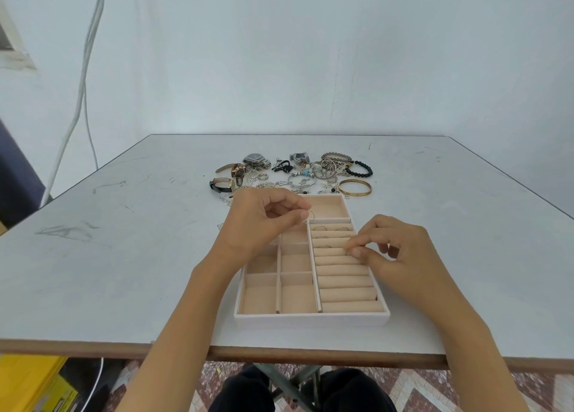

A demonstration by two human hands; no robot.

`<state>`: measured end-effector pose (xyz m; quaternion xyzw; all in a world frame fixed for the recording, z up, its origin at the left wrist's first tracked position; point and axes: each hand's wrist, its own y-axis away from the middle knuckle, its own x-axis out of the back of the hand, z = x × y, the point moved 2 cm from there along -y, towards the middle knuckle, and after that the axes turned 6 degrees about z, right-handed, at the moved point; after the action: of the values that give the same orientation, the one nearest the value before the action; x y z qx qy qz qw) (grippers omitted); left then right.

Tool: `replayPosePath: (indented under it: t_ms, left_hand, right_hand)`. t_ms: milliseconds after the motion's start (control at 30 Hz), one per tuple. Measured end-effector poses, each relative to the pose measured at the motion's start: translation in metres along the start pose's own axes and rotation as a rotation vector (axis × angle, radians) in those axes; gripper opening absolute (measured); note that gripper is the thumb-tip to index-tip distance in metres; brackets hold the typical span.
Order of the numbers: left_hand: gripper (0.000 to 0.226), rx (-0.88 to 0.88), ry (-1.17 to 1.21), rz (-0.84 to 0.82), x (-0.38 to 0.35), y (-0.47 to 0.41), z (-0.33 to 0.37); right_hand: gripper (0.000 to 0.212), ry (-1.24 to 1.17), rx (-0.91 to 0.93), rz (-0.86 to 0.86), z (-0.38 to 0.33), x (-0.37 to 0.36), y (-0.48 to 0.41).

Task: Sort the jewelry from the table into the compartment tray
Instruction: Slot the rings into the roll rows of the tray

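Scuffed pale worktop [124, 256], tray [310, 318] near the front edge. Barely begun, by the look: few rings [320, 228] in the far rolls, pile [295, 172] waiting beyond. Left hand [261, 225] pinching a thin hoop [311, 217] over the tray. Right hand [394, 250] with fingers [355, 251] pinched at a roll, holding what, impossible to tell.

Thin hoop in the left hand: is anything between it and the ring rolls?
Nothing visible blocks it. The left hand pinches the hoop just over the far end of the ring rolls. The right hand pinches at the middle rolls, and a few rings already sit in far slots.
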<state>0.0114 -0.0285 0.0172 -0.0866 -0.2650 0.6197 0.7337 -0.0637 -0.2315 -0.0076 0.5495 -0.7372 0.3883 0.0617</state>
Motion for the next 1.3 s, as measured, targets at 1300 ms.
replayPosePath:
  t_ms: [1300]
  left_hand:
    - [0.012,0.002,-0.027,-0.083,-0.0048,0.0025,0.0019]
  right_hand:
    - [0.018,-0.006,-0.261,0.062,-0.0033,0.0029,0.0001]
